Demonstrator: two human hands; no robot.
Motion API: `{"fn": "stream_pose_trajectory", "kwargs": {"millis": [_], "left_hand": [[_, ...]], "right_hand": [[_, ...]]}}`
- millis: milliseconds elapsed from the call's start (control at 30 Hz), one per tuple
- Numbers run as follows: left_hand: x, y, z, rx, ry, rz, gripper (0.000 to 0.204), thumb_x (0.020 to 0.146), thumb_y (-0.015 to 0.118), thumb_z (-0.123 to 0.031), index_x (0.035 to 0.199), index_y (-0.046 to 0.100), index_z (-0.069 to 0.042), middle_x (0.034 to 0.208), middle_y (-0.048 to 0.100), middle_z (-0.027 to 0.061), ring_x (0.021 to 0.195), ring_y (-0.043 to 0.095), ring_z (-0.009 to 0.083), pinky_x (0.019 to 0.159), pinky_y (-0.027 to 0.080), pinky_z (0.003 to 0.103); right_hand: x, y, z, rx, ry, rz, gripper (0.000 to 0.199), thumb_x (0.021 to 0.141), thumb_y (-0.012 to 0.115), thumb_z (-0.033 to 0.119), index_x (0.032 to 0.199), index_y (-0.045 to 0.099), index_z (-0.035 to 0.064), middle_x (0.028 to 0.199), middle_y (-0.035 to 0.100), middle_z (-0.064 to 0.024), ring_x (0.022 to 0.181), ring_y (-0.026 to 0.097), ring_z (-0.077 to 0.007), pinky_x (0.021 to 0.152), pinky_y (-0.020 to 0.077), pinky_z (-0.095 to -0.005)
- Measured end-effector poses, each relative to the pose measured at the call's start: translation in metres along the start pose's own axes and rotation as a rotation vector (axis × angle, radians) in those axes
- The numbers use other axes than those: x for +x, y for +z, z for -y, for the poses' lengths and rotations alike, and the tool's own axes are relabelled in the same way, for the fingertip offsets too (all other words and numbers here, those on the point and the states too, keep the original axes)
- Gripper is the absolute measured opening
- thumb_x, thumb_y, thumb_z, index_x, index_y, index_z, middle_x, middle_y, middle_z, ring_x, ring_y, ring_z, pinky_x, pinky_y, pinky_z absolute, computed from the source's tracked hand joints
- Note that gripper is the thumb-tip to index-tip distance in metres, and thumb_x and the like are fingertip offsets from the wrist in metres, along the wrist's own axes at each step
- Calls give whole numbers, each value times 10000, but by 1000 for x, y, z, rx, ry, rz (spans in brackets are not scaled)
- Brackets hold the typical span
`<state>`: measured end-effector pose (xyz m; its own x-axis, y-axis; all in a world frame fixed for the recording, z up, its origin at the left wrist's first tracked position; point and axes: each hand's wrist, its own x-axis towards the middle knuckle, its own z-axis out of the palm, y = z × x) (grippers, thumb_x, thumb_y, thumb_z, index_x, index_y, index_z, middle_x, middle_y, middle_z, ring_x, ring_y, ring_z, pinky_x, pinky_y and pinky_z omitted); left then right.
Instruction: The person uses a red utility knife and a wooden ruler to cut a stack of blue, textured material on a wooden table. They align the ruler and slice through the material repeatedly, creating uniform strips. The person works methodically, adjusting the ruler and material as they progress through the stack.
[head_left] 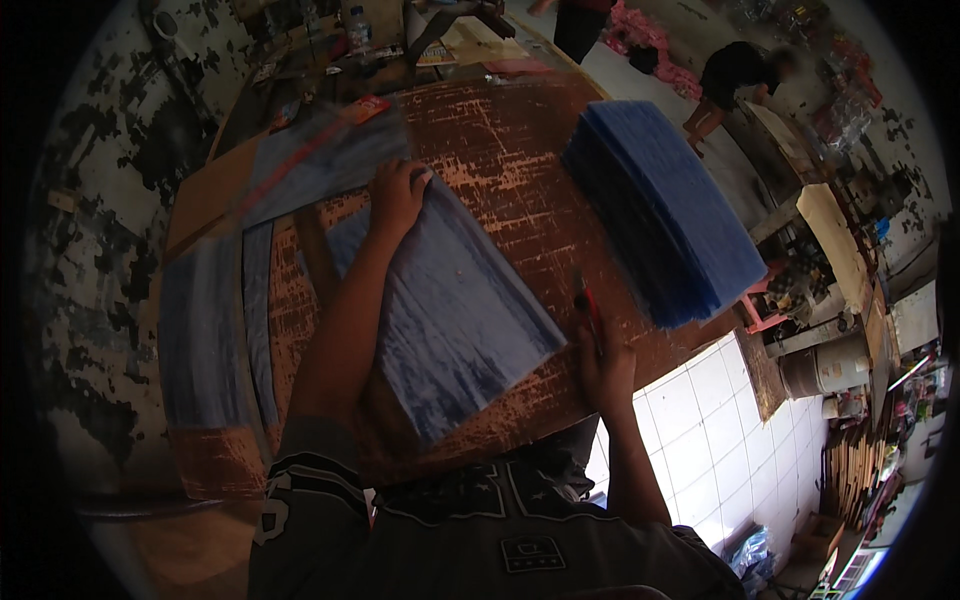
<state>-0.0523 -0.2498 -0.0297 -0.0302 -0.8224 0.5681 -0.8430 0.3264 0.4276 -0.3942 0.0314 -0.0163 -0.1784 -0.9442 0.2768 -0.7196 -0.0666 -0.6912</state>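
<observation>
My left hand [400, 195] grips the far corner of a streaky blue-grey sheet [465, 310], its fingers curled over the edge. The sheet lies at a slant on the worn brown table in front of me. In my right hand [608, 368], by the table's near right side, is a slim red-handled cutter knife [592, 308], its thin tip pointing away from me. That hand is closed around the handle, just right of the sheet's corner. A thick stack of blue sheets [680, 210] lies farther right on the table.
More blue-grey pieces [205, 335] and a brown board [212, 195] cover the table's left side. A blurred red strip [295, 165] crosses a sheet there. A bottle [358, 30] stands at the far end. Beyond the stack, a person [735, 80] bends over. White floor tiles [690, 410] show at right.
</observation>
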Motion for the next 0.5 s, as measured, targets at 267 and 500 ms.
{"fn": "stream_pose_trajectory", "kwargs": {"millis": [267,500], "left_hand": [[0,4,9,-126,55,-13,235,1018,697,-297,1127,738,-93,1065,678,112,1089,624,338,987,471,510],[0,3,1,-44,-8,20,255,1022,693,-342,1144,746,-124,1110,673,100,1119,613,329,993,463,525]], "right_hand": [[0,3,-3,-19,-125,-59,452,1033,644,200,1451,573,45,966,752,-273,836,771,-433,704,605,-512],[1,1,0,-10,-101,-53,436,1034,648,189,1436,577,36,950,756,-267,823,774,-427,692,607,-504]]}}
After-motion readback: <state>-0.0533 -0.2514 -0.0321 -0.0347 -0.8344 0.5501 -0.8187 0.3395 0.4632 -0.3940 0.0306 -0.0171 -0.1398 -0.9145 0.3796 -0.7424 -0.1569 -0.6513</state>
